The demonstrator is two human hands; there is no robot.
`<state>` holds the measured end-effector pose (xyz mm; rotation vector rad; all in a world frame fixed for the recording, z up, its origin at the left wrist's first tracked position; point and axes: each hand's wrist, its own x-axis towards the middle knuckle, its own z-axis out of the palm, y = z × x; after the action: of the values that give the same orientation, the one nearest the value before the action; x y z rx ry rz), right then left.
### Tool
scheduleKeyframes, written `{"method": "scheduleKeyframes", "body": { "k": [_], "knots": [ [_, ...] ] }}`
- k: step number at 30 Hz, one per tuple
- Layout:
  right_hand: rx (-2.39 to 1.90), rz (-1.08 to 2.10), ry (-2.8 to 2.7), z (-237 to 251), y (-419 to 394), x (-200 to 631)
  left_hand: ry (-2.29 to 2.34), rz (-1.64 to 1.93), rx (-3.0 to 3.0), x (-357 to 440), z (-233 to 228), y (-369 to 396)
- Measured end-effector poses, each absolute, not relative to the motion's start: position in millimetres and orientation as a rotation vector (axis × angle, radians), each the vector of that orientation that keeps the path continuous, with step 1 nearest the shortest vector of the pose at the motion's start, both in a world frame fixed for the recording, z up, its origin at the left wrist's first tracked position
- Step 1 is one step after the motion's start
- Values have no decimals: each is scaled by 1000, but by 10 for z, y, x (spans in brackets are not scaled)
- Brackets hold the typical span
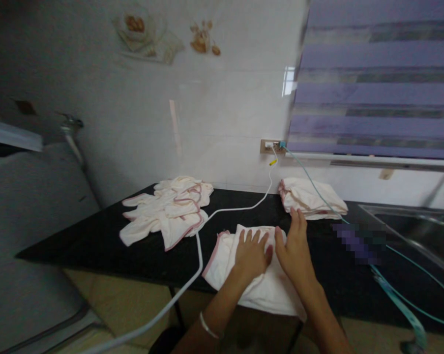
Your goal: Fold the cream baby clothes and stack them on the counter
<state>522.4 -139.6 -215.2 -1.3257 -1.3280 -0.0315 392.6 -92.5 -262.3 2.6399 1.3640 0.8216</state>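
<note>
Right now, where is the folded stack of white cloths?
In the head view, the folded stack sits on the black counter against the wall, right of centre, just beyond the right hand and below the wall socket.

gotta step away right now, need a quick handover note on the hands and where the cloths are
Left hand: flat, palm down on the white garment at the counter's near edge, holding nothing.
Right hand: also flat, open, on the same garment's right part, fingers pointing toward the wall.
Garment: white with pink trim, spread and partly folded, its lower edge overhanging the black counter.
Done: a folded stack sits behind the hands near the wall.
Left: a loose pile of similar pieces lies unfolded on the left.
Mind the white cable running across the counter between pile and garment.
</note>
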Motion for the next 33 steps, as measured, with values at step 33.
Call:
{"method": "scheduleKeyframes", "body": {
  "k": [33],
  "knots": [
    [-1826,-266,-1830,-2749,-1304,5140,2036,656,2652,2321,-3138,-532]
  ]
}}
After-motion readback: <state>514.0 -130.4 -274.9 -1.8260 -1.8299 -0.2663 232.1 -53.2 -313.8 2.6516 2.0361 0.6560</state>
